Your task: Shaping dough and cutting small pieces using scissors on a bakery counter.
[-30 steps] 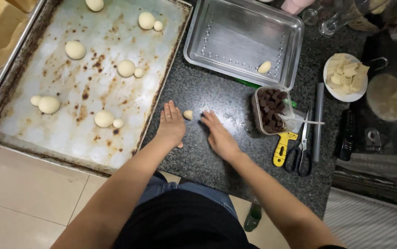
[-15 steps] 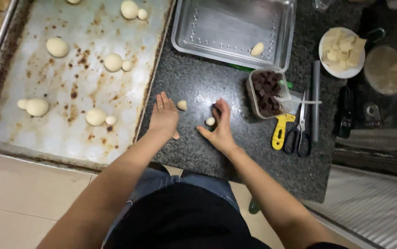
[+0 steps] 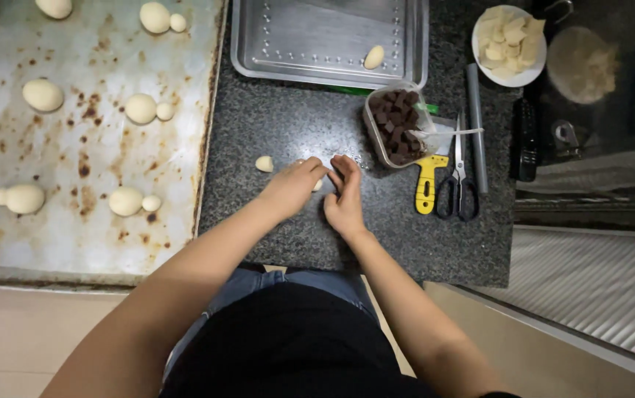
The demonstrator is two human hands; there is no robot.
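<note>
Both of my hands meet on the dark granite counter (image 3: 288,125). My left hand (image 3: 292,188) and my right hand (image 3: 343,200) have their fingertips together around a small pale dough piece (image 3: 319,185), which is mostly hidden between them. Another small dough piece (image 3: 264,163) lies loose on the counter just left of my left hand. A clear plastic tub of dark chocolate chunks (image 3: 395,125) stands just beyond my right hand.
A large stained baking sheet (image 3: 89,236) at left carries several dough balls. A steel tray (image 3: 310,37) at the back holds one dough piece (image 3: 373,57). A yellow-handled tool (image 3: 427,184), scissors (image 3: 456,184), a grey rod (image 3: 476,125) and a white bowl of pale pieces (image 3: 509,37) sit at right.
My hands were apart and flat on the counter; the right hand picked up a small dough piece, and the left hand moved right to join it.
</note>
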